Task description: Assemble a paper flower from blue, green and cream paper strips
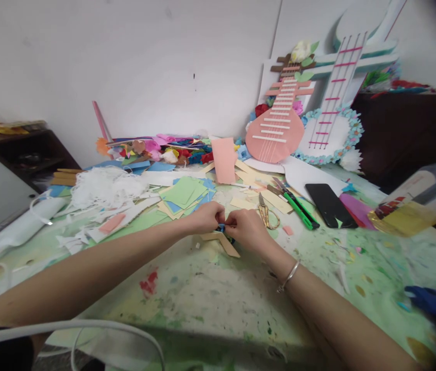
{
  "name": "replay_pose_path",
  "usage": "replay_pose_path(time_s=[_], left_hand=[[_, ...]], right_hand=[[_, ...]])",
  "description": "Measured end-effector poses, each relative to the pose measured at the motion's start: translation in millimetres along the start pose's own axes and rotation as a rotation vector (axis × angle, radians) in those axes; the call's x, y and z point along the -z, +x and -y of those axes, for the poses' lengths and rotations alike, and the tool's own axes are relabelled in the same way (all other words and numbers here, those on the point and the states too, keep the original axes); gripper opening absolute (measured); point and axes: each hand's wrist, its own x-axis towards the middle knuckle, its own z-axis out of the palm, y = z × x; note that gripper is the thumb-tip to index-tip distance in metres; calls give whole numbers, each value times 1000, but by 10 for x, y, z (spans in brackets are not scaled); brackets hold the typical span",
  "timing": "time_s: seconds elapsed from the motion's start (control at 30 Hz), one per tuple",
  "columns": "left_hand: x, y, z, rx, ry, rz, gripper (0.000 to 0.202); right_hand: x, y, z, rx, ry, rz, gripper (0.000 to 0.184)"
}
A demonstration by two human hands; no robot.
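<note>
Close together over the middle of the table are my left hand (206, 218) and my right hand (248, 228), both with fingers pinched. Between the fingertips shows a small blue piece (221, 227), mostly hidden, so its kind is unclear. Just below my fingers lie tan paper strips (229, 246), some angled. Cut green paper pieces (185, 191), overlapping blue and cream ones, lie beyond my left hand. Right beyond my right hand are gold-handled scissors (267, 214) and a green utility knife (300, 208).
A black phone (330, 205) lies to the right, near a tilted bottle of yellow liquid (407, 206). Tangled white strips (104, 186) are heaped at left. A pink paper lute (274, 134) and a flower-edged instrument (324, 134) lean at the back. A white cable (98, 323) crosses the front left.
</note>
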Motion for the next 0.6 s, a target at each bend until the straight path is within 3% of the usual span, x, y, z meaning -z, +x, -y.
replay_pose_path(time_s=[0.6], left_hand=[[41, 18, -78, 130, -126, 52, 20]], right_hand=[[-68, -19, -16, 5, -75, -37, 12]])
